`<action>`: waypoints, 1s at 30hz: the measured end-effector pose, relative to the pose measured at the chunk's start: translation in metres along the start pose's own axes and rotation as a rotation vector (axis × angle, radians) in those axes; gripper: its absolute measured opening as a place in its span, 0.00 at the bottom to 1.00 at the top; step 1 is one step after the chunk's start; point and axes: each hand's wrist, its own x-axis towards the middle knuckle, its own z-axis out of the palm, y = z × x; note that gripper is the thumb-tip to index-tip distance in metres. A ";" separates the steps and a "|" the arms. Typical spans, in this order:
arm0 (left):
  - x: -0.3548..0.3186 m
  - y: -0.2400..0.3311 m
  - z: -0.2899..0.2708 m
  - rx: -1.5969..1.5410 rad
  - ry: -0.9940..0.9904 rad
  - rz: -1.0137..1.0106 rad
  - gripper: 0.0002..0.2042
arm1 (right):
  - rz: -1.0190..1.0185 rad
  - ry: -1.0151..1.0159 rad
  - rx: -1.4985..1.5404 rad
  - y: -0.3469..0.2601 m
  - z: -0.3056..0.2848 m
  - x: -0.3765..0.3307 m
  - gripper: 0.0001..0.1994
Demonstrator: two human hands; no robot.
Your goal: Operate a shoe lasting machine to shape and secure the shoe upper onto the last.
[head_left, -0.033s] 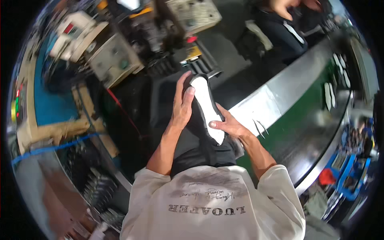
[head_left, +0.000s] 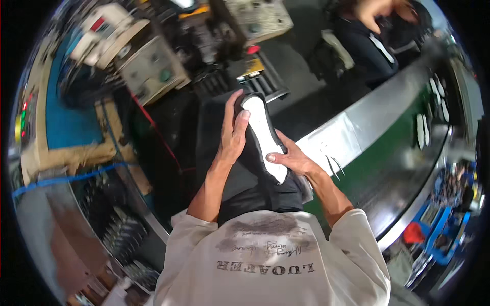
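Note:
Between my two hands lies a black shoe point(head_left: 261, 133), upside down, its long white underside turned up toward me. My left hand point(head_left: 234, 131) wraps the far left side, thumb against the edge of the white face and fingers along the black rim. From the right, my right hand point(head_left: 291, 157) grips the near part, its thumb pressed on the white surface; its other fingers are mostly hidden beneath the shoe. The shoe is held in front of my body, off any surface, with its narrow end toward me.
A metal-edged bench point(head_left: 352, 127) with a green belt point(head_left: 377, 148) runs along the right, carrying pairs of white-bottomed shoes point(head_left: 422, 131). Thin curved pieces point(head_left: 334, 167) lie by its edge. Machines point(head_left: 153, 74) stand far left, a dark shoe rack point(head_left: 125, 229) near left. Another person's hand point(head_left: 375, 13) shows far right.
The surroundings sit slightly farther right in the picture, as the view has turned a little. Both hands keep the same hold on the shoe.

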 end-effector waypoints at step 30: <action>-0.069 0.023 -0.098 -0.232 0.246 -0.170 0.27 | -0.377 -0.079 -1.326 -0.021 0.055 0.060 0.50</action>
